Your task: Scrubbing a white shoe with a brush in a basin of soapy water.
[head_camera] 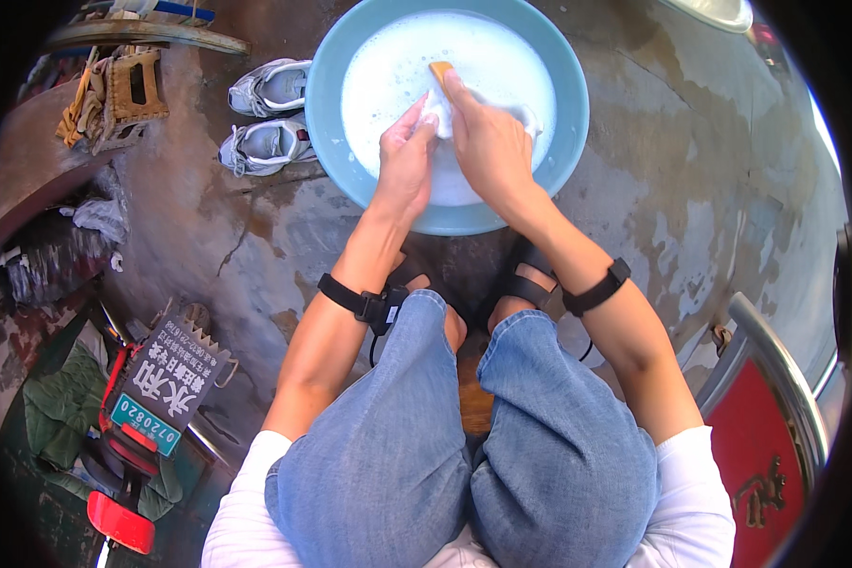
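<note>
A light blue plastic basin [571,142] stands on the floor before me, filled with white, foamy water [390,71]. Over the water, my left hand [406,153] pinches a wet white cloth item [437,110]; its exact kind is hard to tell. My right hand [493,138] grips a yellowish-brown tool [439,71], probably a brush, with the index finger stretched along it. The tool presses against the white item, and its underside is hidden. Part of the white item also shows to the right of my right hand.
A pair of grey sneakers [266,145] sits against the basin's left side. Farther left are a worn plastic step stool [131,89] with gloves and a vehicle's mudguard [174,362] with a plate. A red panel in a metal frame [760,440] stands at right on the wet concrete floor [681,184].
</note>
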A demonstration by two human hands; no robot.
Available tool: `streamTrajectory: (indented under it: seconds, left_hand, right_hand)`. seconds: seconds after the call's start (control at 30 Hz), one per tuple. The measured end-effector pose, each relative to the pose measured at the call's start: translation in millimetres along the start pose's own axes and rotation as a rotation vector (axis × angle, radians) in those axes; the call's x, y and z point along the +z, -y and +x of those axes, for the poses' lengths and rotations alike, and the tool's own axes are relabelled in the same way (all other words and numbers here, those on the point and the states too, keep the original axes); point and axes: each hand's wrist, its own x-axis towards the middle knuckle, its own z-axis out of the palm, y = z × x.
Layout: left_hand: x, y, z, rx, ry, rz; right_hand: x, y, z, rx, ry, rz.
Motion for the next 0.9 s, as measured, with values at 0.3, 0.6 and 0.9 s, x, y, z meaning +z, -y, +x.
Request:
streamTrajectory:
  seconds: [0.3,0.6,0.9]
  left_hand:
    - [-4,-10,-2,0.009,0.062,0.000]
    - [5,-12,-4,0.006,-0.038,-0.006]
    - [7,5,-5,0.294,-0.094,0.674]
  right_hand:
    - [-3,-8,21,0.074,0.089,-0.003]
    - [-19,-8,-22,0.236,-0.105,0.575]
    - [-5,-20,-30,0.366,0.253,0.485]
